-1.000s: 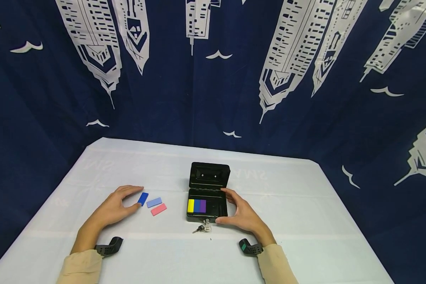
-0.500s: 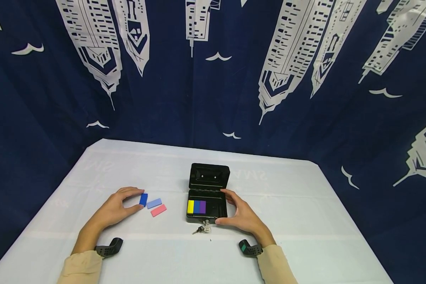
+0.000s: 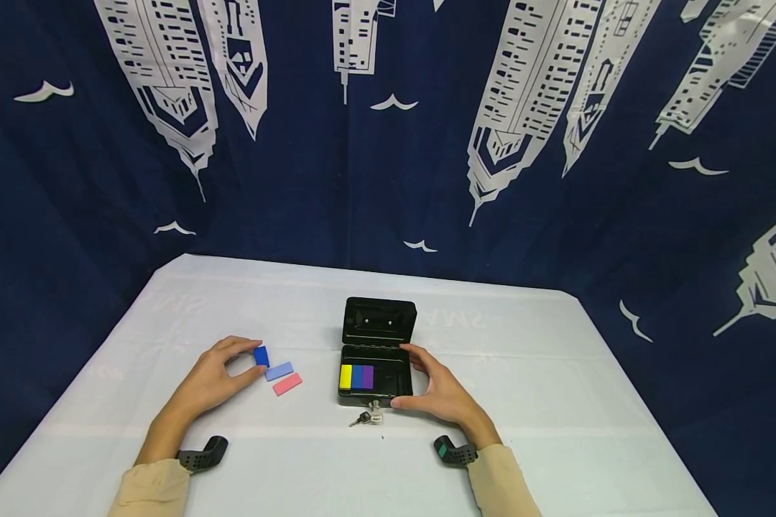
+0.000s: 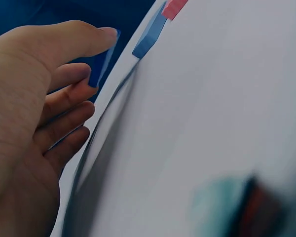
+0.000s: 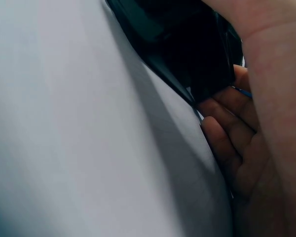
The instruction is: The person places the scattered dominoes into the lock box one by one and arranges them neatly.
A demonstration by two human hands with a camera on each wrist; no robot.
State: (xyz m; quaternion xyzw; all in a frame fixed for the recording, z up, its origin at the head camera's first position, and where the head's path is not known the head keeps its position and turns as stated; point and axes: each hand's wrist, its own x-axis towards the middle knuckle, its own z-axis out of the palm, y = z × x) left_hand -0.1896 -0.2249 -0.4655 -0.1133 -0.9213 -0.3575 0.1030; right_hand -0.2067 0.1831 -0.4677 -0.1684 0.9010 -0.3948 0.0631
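At the white desk [image 3: 310, 467], the left hand [image 3: 215, 377] pinches a dark-blue oblong block [image 3: 261, 356] left of the black metal box [image 3: 392, 373] the right hand [image 3: 445, 388] grips.

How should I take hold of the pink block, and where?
Probably by its short ends, from above on the near side: the pink block lies flat, both ends free, while the light blue block sits close along its far long edge.

you have six rectangular blocks [image 3: 261, 357], coloured dark blue, light blue, pink, yellow, blue and purple, one black lidded box [image 3: 394, 375] and two black wristbands [image 3: 215, 451].
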